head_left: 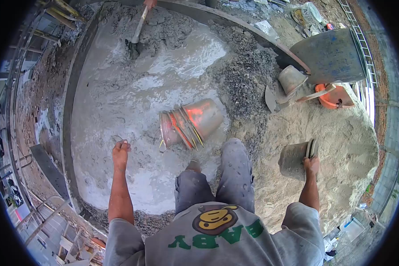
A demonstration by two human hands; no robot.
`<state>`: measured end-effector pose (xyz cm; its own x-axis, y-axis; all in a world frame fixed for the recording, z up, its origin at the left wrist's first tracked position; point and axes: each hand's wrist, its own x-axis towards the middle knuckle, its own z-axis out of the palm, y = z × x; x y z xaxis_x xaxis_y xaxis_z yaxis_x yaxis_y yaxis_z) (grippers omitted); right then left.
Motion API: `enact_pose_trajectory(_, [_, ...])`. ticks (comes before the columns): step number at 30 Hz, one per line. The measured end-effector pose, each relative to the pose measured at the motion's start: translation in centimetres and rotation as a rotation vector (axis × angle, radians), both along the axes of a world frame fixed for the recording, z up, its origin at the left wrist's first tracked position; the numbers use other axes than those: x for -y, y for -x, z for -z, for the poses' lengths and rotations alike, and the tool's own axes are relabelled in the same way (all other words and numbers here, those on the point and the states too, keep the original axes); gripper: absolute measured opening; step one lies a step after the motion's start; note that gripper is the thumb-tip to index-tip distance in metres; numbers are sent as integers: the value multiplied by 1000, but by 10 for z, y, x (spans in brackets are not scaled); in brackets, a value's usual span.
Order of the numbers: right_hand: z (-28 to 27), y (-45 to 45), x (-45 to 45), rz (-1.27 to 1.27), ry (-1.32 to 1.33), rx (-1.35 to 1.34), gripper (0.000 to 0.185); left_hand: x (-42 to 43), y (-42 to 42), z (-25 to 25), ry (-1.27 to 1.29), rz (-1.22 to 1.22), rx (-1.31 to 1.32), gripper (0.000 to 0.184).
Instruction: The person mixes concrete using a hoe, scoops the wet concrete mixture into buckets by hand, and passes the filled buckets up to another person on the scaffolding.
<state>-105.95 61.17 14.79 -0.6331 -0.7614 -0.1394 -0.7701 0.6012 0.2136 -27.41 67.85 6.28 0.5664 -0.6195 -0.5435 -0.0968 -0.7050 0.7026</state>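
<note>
My right hand (311, 165) grips the rim of a grey, mud-caked bucket (293, 160), which lies on its side on the sand heap. Its rim looks doubled, so a second bucket may be nested inside; I cannot tell. My left hand (120, 154) hangs over the wet cement with its fingers curled in and nothing visible in them. Between my hands, ahead of my knees, a nested stack of orange-red buckets (202, 117) lies tipped over in the wet cement (133, 106).
A person's hand (150, 3) holds a hoe (140, 24) at the far side. Dark gravel (246, 66) borders the sand (332, 124). A shovel (292, 103), a grey bucket (292, 80), an orange basin (334, 96) and a blue drum (330, 55) stand right. A low rim (67, 111) runs left.
</note>
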Motion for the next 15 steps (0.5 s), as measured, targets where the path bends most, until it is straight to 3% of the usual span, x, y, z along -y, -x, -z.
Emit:
enact_pose_trajectory(3, [59, -92, -21, -274, -263, 149, 33, 6, -5, -32, 33, -161, -63, 30])
enact_pose_trajectory(4, [96, -106, -31, -429, -247, 312, 44, 5, 2, -36, 27, -207, -68, 30])
enact_pose_trajectory(5, [99, -159, -27, -502, -282, 303, 31, -1, 7, -30, 7, -170, -95, 30])
enact_pose_trajectory(7, [163, -213, -34, -628, -348, 313, 29, -23, 24, -4, -23, -44, -116, 31])
enact_pose_trajectory(10, [201, -286, -28, -797, -459, 294, 29, -60, 45, 14, -205, 323, 54, 33])
enact_pose_trajectory(13, [228, -317, -37, -757, -489, 174, 33, -77, 52, 8, -245, 275, -93, 33])
enact_pose_trajectory(15, [236, -322, -20, -679, -697, 235, 35, -78, 40, -3, -265, 312, -53, 32])
